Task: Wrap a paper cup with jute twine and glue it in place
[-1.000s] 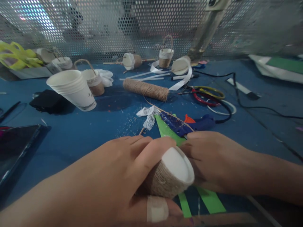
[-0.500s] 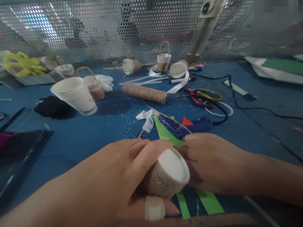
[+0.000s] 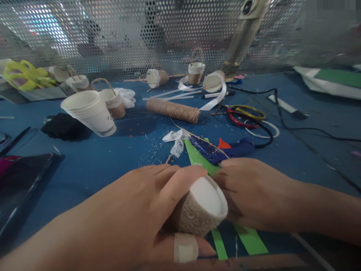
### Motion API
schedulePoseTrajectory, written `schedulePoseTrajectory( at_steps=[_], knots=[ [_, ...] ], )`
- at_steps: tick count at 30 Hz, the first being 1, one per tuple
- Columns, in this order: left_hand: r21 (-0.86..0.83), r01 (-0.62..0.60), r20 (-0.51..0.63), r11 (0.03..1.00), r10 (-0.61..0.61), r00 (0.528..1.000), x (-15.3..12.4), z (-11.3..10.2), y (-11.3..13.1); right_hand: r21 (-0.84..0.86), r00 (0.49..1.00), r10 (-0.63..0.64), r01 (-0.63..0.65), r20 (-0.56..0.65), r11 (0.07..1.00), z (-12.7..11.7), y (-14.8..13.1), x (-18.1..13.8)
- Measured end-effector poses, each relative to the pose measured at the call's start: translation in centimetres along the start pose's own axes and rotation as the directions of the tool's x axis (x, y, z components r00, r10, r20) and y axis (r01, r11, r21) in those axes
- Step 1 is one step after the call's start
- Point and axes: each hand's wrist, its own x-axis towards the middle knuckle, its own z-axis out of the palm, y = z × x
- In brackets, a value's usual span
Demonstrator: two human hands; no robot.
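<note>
My left hand (image 3: 141, 203) is wrapped round a paper cup (image 3: 194, 214) whose side is wound with brown twine; its white base faces up and right. The thumb wears a bandage (image 3: 186, 247). Close against the cup's right side is my right hand (image 3: 251, 192), fingers curled in and partly hidden by the cup. A strand of twine (image 3: 207, 141) runs from the twine roll (image 3: 172, 110) to the right hand's fingers. Just beyond that hand lies a blue glue gun (image 3: 205, 149) with an orange trigger, over green paper (image 3: 197, 158).
Stacked paper cups (image 3: 89, 113) lean at the left, by a small handled basket (image 3: 114, 105). More small baskets (image 3: 195, 73) stand along the perforated screen (image 3: 118, 41). Scissors (image 3: 245, 116) and a black cable (image 3: 310, 129) lie at right. A dark tablet-like object (image 3: 25, 188) is at lower left.
Almost nothing differs: the cup and both hands keep nearly the same place and grip. The whole view has shifted very slightly.
</note>
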Motion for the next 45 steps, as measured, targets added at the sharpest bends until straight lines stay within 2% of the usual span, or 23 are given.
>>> schedulePoseTrajectory(
  at_steps=[3,8,14,18,22,26,29,32,34,37,41,45],
  knots=[
    [-0.029,-0.006,0.007,1.0,0.006,1.0,0.0,0.0,-0.2,0.0,1.0,-0.005,0.005,-0.018,1.0,0.0,0.0,0.1],
    [-0.015,0.012,0.002,1.0,-0.012,1.0,0.0,-0.1,0.0,0.0,1.0,0.018,-0.018,0.017,1.0,0.1,0.1,0.2],
    [0.126,-0.071,-0.001,0.99,0.072,0.997,-0.1,0.0,0.1,0.016,0.998,0.023,-0.024,0.063,1.0,0.0,0.0,0.1],
    [0.166,-0.018,-0.042,0.986,0.025,0.999,-0.2,0.0,-0.2,-0.006,0.992,0.011,-0.011,0.126,1.0,-0.2,0.0,0.2],
    [0.041,0.116,-0.107,0.992,-0.111,0.988,-0.1,-0.4,-0.3,-0.01,0.987,0.021,-0.02,0.156,1.0,-0.6,-0.2,0.3],
    [-0.221,0.271,-0.156,0.937,-0.309,0.938,-0.1,-0.4,0.0,-0.032,0.998,-0.012,0.014,0.06,0.999,-0.6,-0.4,0.2],
    [-0.445,0.271,-0.15,0.853,-0.37,0.917,-0.2,-0.1,0.0,-0.029,0.999,-0.006,0.005,-0.038,1.0,-0.4,-0.3,-0.1],
    [-0.669,0.242,-0.084,0.703,-0.395,0.915,0.0,0.2,-0.3,-0.008,0.991,-0.021,0.02,-0.129,1.0,-0.4,-0.1,-0.3],
    [-0.751,0.243,-0.043,0.614,-0.412,0.91,0.2,0.3,-0.5,0.026,0.985,-0.045,0.05,-0.169,0.998,-0.6,0.1,-0.3],
    [-0.759,0.245,-0.054,0.604,-0.433,0.9,0.4,0.4,-0.4,0.072,0.976,-0.077,0.093,-0.204,0.993,-0.9,0.1,-0.2],
    [-0.68,0.261,-0.104,0.685,-0.444,0.89,0.6,0.3,-0.3,0.064,0.954,-0.152,0.174,-0.257,0.983,-0.8,-0.1,-0.4],
    [-0.583,0.286,-0.138,0.76,-0.44,0.887,0.7,0.2,-0.2,0.027,0.95,-0.183,0.196,-0.252,0.98,-0.5,-0.3,-0.7]
  ],
)
